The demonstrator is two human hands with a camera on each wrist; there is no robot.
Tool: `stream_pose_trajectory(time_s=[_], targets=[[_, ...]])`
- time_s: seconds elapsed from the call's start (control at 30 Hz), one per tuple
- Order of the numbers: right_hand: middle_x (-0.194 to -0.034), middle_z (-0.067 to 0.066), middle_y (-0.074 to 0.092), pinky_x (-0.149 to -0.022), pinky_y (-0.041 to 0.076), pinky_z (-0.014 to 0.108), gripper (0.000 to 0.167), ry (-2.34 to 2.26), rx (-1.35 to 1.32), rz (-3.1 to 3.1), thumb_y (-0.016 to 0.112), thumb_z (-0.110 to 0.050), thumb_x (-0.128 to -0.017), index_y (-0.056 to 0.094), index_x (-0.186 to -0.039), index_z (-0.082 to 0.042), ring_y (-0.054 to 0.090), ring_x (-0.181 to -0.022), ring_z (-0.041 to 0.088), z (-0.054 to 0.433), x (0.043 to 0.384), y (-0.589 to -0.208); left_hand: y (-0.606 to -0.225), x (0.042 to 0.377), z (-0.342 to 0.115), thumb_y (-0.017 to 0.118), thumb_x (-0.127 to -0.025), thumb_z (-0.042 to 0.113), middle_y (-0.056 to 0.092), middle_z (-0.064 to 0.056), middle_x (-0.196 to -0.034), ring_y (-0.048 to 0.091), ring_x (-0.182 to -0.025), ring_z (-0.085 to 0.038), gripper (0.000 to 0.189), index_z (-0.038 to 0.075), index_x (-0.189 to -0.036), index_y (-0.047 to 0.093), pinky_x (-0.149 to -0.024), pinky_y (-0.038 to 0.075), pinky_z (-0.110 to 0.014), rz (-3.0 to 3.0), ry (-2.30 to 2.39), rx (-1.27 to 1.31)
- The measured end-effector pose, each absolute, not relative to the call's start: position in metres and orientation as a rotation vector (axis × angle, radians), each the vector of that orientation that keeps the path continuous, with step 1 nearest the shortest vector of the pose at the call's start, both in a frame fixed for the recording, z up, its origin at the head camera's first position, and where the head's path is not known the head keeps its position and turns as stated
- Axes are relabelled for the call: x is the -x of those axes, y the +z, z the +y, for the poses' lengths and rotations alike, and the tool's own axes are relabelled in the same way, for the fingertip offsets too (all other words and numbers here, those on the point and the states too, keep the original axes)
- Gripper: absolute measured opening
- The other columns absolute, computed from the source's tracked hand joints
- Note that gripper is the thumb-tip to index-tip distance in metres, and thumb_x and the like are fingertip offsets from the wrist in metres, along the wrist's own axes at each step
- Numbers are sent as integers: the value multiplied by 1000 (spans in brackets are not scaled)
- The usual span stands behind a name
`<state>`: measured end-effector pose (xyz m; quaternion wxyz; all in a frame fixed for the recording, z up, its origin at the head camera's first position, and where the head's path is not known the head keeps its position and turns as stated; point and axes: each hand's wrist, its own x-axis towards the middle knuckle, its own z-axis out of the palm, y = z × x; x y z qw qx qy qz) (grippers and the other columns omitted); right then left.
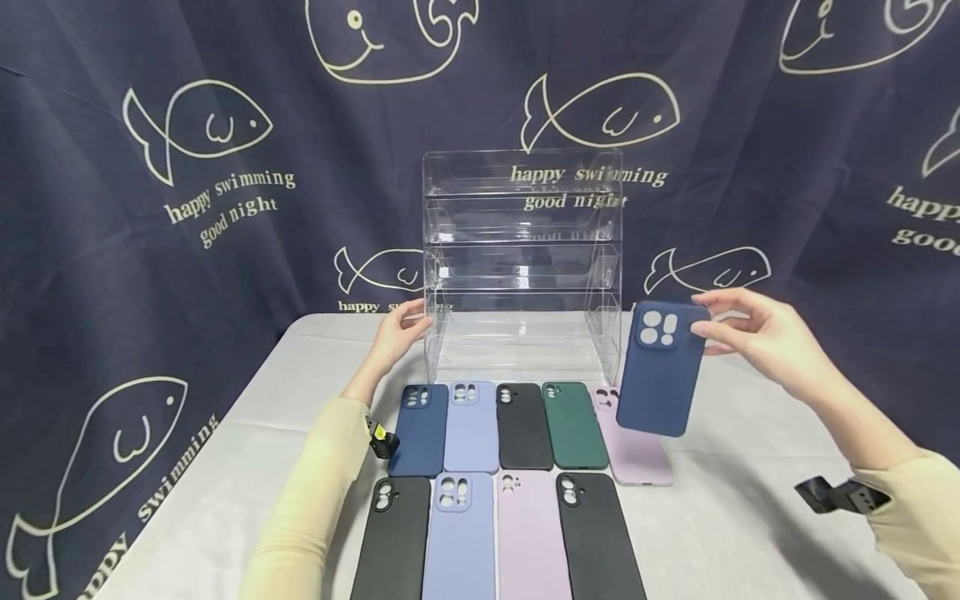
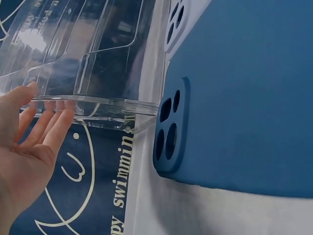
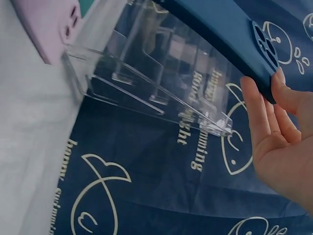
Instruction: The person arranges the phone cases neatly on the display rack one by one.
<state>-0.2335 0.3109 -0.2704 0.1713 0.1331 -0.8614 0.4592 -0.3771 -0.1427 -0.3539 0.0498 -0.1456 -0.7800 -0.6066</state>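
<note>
A clear tiered display rack (image 1: 522, 337) stands at the back of the table. My left hand (image 1: 396, 337) holds its left side edge, and in the left wrist view the thumb (image 2: 24, 94) lies on one side of that edge, the fingers on the other. Up in the air right of the rack, my right hand (image 1: 772, 342) pinches a dark blue phone case (image 1: 660, 387) by its upper right edge, camera cutouts at the top. The raised case partly covers a lilac phone case (image 1: 641, 458) on the table. Its thumb and fingers also show on the case in the right wrist view.
Two rows of phone cases lie before the rack: dark blue (image 1: 417, 433), light blue (image 1: 471, 429), black (image 1: 523, 429) and green (image 1: 576, 429) behind; black (image 1: 393, 542), light blue (image 1: 460, 542), pink (image 1: 534, 542) and black (image 1: 603, 542) nearer. A fish-print curtain (image 1: 225, 333) hangs behind.
</note>
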Motion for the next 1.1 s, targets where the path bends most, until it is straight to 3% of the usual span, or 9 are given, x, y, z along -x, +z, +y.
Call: stream_pose_trajectory(time_s=[0.13,0.4,0.77,1.1], targets=[[-90,-14,63,-61,59,27,29,1346,-398,-2366,67,0,-84,64,-112,-7,68,-74,1,310,242,-254,-355,380,-143,59,-91,5,45,-31,-135,52,-115,-45,50,-9,-136,40,-97,48,-49,-2356,-1855,462],[-88,-4,66,-59,58,24,31,1593,-571,-2146,65,10,-81,67,-108,-5,69,-71,5,306,255,-221,-370,398,-147,61,-92,14,50,-22,-135,57,-112,-36,48,1,-136,45,-89,55,-32,-2375,-1793,438],[-86,3,63,-57,57,22,31,1759,-687,-1892,66,14,-77,68,-106,1,69,-71,7,298,282,-188,-374,395,-145,60,-91,12,51,-25,-130,59,-106,-36,48,-1,-135,44,-89,55,-36,-2378,-1779,447],[-82,6,61,-56,57,24,32,1850,-624,-1762,69,14,-74,67,-102,-2,69,-68,10,287,313,-153,-375,397,-147,61,-91,13,53,-22,-128,59,-108,-34,48,3,-135,45,-86,56,-29,-2392,-1776,447]])
